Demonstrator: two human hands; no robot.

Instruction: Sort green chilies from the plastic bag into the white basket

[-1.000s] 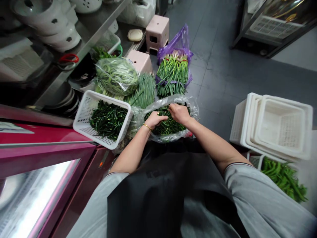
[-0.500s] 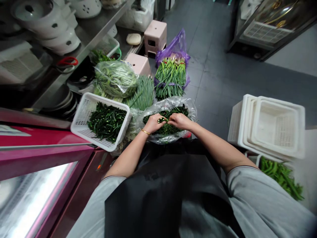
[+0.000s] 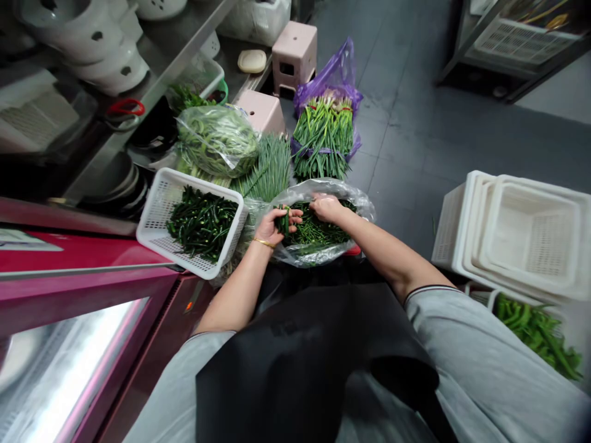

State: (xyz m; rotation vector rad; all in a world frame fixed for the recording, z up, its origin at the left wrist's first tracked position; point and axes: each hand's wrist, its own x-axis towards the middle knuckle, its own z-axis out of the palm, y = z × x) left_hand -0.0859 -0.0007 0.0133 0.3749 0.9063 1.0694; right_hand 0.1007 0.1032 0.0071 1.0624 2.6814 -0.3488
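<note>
In the head view, my left hand [image 3: 272, 226] holds a small bunch of dark green chili peppers [image 3: 282, 221] against its palm, its fingertips loosely spread. My right hand [image 3: 325, 208] dips into a clear plastic bag [image 3: 309, 257] at the far side, fingers curled down among the thin green chili peppers [image 3: 318, 232] inside. Its fingertips are blurred, and what they grip is hidden. To the left of the bag, a white perforated basket [image 3: 154, 224] contains a heap of short dark green chili peppers [image 3: 201, 221].
Beyond the bag lie bundled green onions [image 3: 325, 132] in a purple bag [image 3: 346, 64]. Bagged greens [image 3: 219, 138] and pink stools [image 3: 295, 52] stand far left. Nested white baskets [image 3: 530, 234] and larger green peppers [image 3: 538, 332] are at right. A pink-edged glass cabinet [image 3: 83, 295] borders the left.
My hands have parted. The left turned palm up and moved slightly left with its chili peppers; the right moved away from it, farther into the bag. The view shifted a little.
</note>
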